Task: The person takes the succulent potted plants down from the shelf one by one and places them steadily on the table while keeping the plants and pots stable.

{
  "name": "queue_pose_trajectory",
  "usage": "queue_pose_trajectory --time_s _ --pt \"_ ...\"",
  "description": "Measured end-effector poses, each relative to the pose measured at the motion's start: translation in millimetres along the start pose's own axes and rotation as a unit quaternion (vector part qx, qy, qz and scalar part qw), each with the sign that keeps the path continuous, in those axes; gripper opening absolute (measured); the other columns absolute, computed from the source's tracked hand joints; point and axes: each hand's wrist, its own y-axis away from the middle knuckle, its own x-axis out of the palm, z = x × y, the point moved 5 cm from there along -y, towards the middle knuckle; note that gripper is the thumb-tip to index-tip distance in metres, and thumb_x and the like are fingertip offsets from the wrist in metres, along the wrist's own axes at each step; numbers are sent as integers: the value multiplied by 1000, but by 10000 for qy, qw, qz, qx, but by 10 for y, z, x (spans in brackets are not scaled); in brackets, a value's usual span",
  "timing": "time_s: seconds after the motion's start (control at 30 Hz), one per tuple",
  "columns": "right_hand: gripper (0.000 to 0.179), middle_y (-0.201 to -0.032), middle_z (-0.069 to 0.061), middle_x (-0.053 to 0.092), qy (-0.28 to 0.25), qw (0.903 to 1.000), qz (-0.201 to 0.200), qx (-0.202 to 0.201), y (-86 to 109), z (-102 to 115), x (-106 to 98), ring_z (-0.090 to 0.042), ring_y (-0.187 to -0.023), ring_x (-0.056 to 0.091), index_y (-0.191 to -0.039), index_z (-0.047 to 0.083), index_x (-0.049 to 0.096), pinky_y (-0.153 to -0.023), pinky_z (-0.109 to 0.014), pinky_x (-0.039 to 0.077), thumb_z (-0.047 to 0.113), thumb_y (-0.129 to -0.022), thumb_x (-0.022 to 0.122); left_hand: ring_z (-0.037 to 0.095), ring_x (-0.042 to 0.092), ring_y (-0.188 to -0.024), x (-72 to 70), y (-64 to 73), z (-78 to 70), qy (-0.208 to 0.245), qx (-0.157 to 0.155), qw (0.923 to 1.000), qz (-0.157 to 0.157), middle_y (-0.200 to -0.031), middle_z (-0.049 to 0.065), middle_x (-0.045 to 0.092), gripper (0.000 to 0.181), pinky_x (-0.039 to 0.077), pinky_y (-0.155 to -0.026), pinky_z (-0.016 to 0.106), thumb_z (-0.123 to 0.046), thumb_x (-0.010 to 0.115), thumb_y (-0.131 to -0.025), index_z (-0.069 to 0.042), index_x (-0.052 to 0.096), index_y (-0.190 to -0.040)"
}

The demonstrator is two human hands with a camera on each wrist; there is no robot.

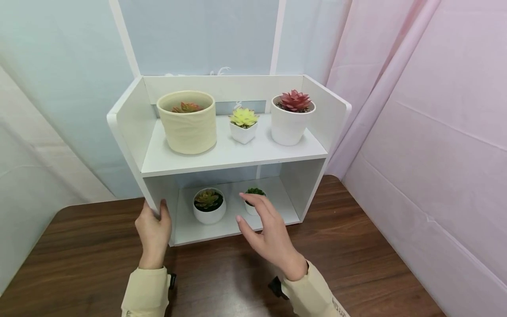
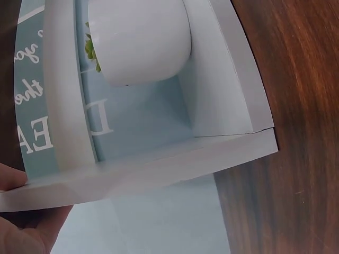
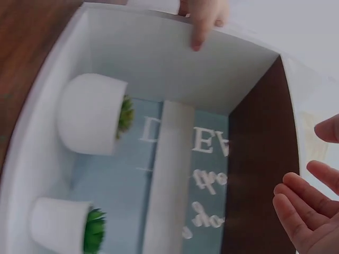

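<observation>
A white two-tier shelf (image 1: 233,164) stands on the brown table. At its left side panel my left hand (image 1: 154,229) grips the front edge, thumb on the inner face and fingers round the outside. My right hand (image 1: 273,233) hovers in front of the lower tier, fingers spread and holding nothing. Behind it a small white pot with a green plant (image 1: 255,191) is partly hidden. Left of that sits a round white pot with a succulent (image 1: 210,215). On the upper tier stand a cream pot (image 1: 190,132), a small faceted pot (image 1: 243,133) with a yellow-green succulent, and a white pot (image 1: 288,127) with a red succulent.
The dark wood table (image 1: 87,255) extends to both sides and in front of the shelf. Pale curtains (image 1: 431,132) hang behind and at the right. Through the shelf's open back, white lettering (image 3: 204,140) on a blue-grey surface is visible in the right wrist view.
</observation>
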Motion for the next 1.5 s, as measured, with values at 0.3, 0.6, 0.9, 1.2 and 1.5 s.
queue_pose_trajectory --time_s 0.3,0.6,0.9,1.2,1.5 --pt "43 -125 -7 58 -202 9992 -177 -309 -290 134 -82 -17 -107 57 -132 9 53 -88 -27 48 15 -91 64 51 62 -97 6 -1 -5 -91 30 9999 94 -110 36 62 29 50 -72 62 1 55 -93 13 55 -119" --pt "44 -128 -7 57 -137 9987 -95 -474 -426 224 -87 -16 -108 55 -132 9 53 -87 -30 47 18 -91 64 52 61 -99 10 5 26 -104 24 9999 111 -111 36 62 29 49 -74 63 1 53 -93 12 55 -120" --pt "46 -129 -10 55 -256 9977 -137 -620 -532 305 -94 -20 -118 54 -133 6 52 -99 -32 45 18 -91 65 50 62 -100 12 0 59 -47 184 9998 80 -111 35 62 28 50 -74 62 1 54 -93 11 56 -119" --pt "50 -129 -10 55 -199 9976 -222 -625 -677 323 -119 -21 -118 54 -132 3 52 -99 -33 45 18 -87 69 51 61 -99 15 6 65 16 230 9997 104 -110 35 62 27 50 -74 62 2 54 -93 11 56 -118" --pt "52 -128 -10 55 -195 9978 -387 -492 -794 316 -230 -24 -114 55 -131 3 52 -95 -36 46 19 -85 71 50 62 -99 10 12 65 2 216 9997 96 -110 35 62 27 50 -73 62 2 54 -93 12 56 -118"
